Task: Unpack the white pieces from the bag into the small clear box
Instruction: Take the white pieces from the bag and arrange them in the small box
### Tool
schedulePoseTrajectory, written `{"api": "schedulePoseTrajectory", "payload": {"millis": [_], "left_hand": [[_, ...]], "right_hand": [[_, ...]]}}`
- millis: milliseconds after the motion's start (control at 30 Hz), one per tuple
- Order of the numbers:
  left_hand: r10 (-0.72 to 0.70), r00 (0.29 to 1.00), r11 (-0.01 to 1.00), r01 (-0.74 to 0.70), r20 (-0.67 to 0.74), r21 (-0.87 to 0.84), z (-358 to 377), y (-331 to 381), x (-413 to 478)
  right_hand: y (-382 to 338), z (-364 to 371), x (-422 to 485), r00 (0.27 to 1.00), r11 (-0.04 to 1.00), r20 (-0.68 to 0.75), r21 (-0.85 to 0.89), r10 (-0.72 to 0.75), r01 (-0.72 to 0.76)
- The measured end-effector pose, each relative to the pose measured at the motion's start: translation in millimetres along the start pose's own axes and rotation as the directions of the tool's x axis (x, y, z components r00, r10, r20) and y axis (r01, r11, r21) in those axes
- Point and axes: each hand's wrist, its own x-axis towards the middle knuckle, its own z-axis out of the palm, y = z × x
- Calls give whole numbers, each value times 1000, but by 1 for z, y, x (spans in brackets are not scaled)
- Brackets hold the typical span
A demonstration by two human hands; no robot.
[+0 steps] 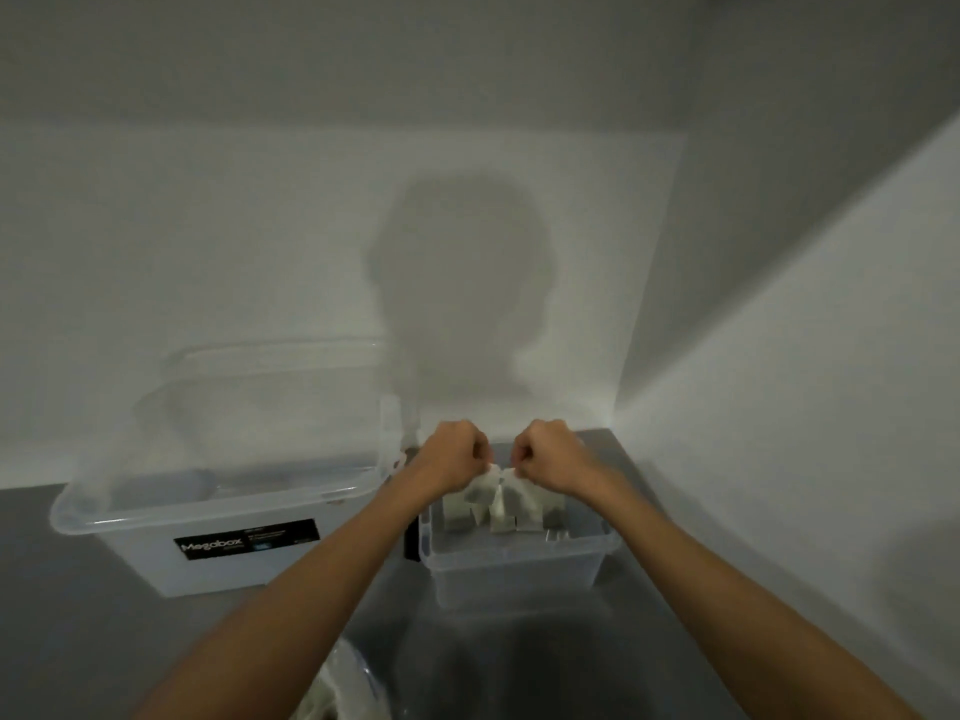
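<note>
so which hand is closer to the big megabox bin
Left. The left hand sits just off the right rim of the big Megabox bin; the right hand is farther right, above the small clear box. Both pinch the bag between them.

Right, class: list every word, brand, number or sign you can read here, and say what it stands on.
"Megabox": on the black label on the front of the large clear box.
Smaller print to the right of it on that label: too blurred to read.
No text visible on the small clear box or the bag.
</note>
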Motion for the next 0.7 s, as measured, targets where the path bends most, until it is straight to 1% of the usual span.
{"api": "schedulePoseTrajectory", "payload": {"millis": [100,200,300,467,700], "left_hand": [[-94,994,973,81,53,215,24,-6,15],[-133,985,892,70,111,447,36,-6,20],[-156,976,794,32,152,608,43,-4,24],[-157,965,720,-33,209,693,48,-1,31],[-163,967,615,-57,197,786,46,-2,29]], "right_hand": [[11,25,17,998,1000,63,-3,5,-5],[16,44,29,994,1000,107,5,21,-21],[18,59,39,987,999,157,26,35,-39],[15,76,45,984,998,172,16,51,-55],[13,87,46,993,998,108,-43,39,-35]]}}
